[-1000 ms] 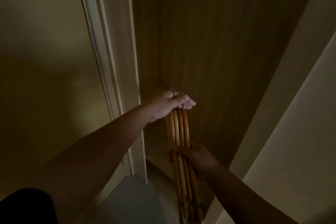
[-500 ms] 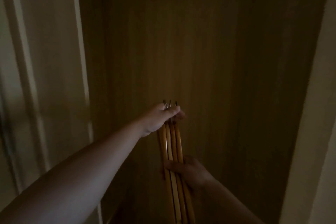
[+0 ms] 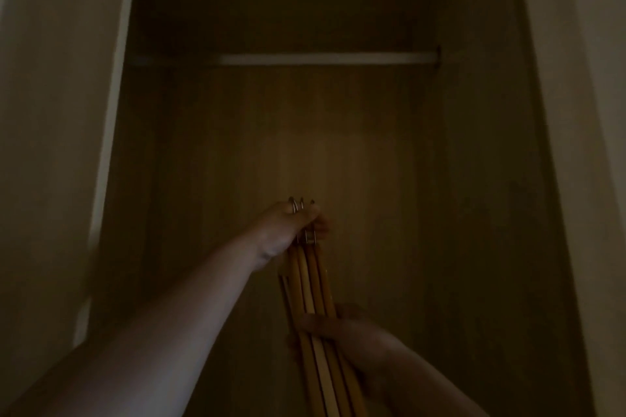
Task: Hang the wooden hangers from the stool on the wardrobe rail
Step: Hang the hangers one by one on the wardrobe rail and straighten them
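A bundle of wooden hangers (image 3: pixel 313 284) with metal hooks stands upright in front of me, inside the dark wardrobe. My left hand (image 3: pixel 288 230) grips the bundle at the top, around the hook necks. My right hand (image 3: pixel 333 325) clasps the wooden arms lower down. The pale wardrobe rail (image 3: pixel 325 58) runs across the opening well above the hooks, bare along its visible length. The stool is out of view.
The wardrobe's wooden back panel (image 3: pixel 355 152) lies behind the hangers. A pale door or frame edge (image 3: pixel 111 112) borders the opening on the left and a pale panel (image 3: pixel 576 112) on the right. A dark shelf space sits above the rail.
My view has tilted up and swung right, bringing the rail into sight. Both hands keep the same hold on the hanger bundle, now centred in the wardrobe opening.
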